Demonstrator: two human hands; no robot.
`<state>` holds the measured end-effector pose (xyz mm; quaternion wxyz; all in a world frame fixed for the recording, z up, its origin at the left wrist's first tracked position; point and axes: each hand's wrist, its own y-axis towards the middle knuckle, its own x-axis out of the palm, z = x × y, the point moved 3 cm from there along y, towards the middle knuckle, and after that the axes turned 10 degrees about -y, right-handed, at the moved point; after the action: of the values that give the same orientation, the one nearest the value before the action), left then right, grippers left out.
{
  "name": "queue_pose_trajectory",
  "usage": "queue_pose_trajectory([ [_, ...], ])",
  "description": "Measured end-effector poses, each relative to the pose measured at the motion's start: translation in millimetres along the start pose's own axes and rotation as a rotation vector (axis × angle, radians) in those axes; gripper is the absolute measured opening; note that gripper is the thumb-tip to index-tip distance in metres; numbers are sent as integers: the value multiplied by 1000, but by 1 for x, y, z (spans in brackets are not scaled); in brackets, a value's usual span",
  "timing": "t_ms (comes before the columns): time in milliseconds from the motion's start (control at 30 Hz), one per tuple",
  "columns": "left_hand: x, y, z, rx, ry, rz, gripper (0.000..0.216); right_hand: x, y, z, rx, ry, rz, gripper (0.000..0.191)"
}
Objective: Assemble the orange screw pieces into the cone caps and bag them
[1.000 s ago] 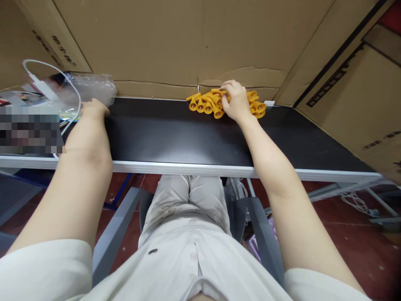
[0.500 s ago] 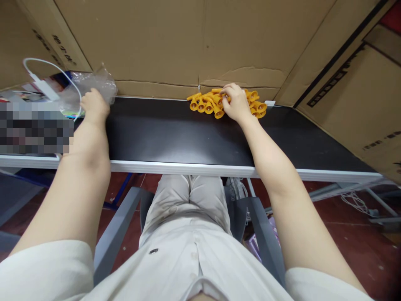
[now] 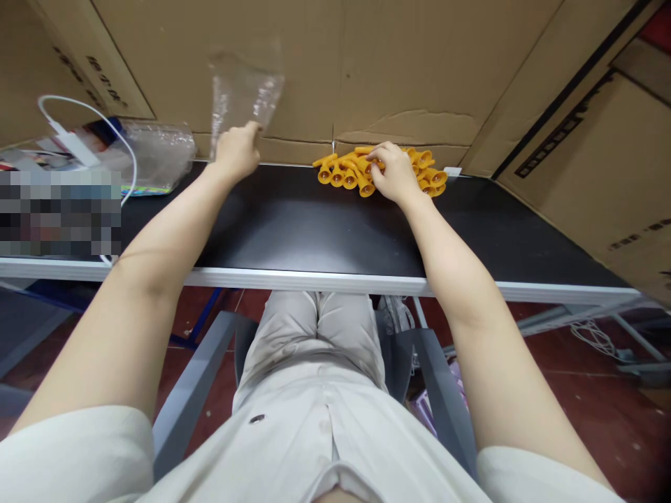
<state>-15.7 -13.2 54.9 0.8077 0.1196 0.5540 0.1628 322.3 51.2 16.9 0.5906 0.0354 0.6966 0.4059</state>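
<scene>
My left hand [image 3: 237, 151] is closed on the bottom of a clear plastic bag [image 3: 242, 91], which stands up in the air over the far edge of the black table [image 3: 293, 230]. To its right, my right hand [image 3: 394, 173] rests on a heap of small yellow funnel-shaped plastic parts [image 3: 350, 172] at the back of the table. Its fingers curl over the heap and pinch some of the parts. The two hands are apart.
A pile of clear plastic bags [image 3: 157, 155] lies at the far left, with a white cable and plug [image 3: 73, 140] and printed papers beside it. Cardboard sheets [image 3: 367, 63] wall the table's back and right side. My lap and a grey chair show below the front edge.
My left hand has lifted one clear bag off the pile at the left and carried it up and to the right. My right hand has stayed on the yellow parts.
</scene>
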Motion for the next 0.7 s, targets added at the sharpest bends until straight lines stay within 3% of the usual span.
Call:
queue_pose_trajectory([
  [133, 34, 2, 22, 296, 47, -406, 67, 3, 1, 2, 10, 60, 0, 35],
  [233, 51, -1, 22, 296, 117, -618, 84, 6, 1, 3, 18, 59, -18, 31],
  [433, 51, 8, 8, 171, 218, -635, 86, 5, 0, -3, 14, 14, -73, 34],
  [700, 46, 27, -10, -125, 139, -499, 39, 3, -4, -8, -3, -49, -156, 40],
])
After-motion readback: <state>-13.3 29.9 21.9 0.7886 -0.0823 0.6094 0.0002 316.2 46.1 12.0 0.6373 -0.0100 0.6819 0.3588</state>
